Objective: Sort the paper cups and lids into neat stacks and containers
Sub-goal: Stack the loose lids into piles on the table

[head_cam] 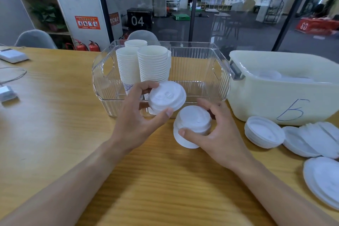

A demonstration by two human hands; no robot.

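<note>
Wooden table (55, 115), clear bin (201, 51) holding cup stacks (153, 64). Left hand (135, 115) pinches one white lid (167, 97) by its rim above the bin's near wall; right hand (220, 134) grips a short lid stack (192, 126) on the table. Lids look light, thin, flexible (probably slippery nested), so hold them at the rims.

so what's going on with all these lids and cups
A person is sorting white lids at a wooden table. The left hand holds one lid; the right hand grips a small lid stack. Paper cup stacks stand in the clear bin, and more lids lie beside the cream tub.
</note>
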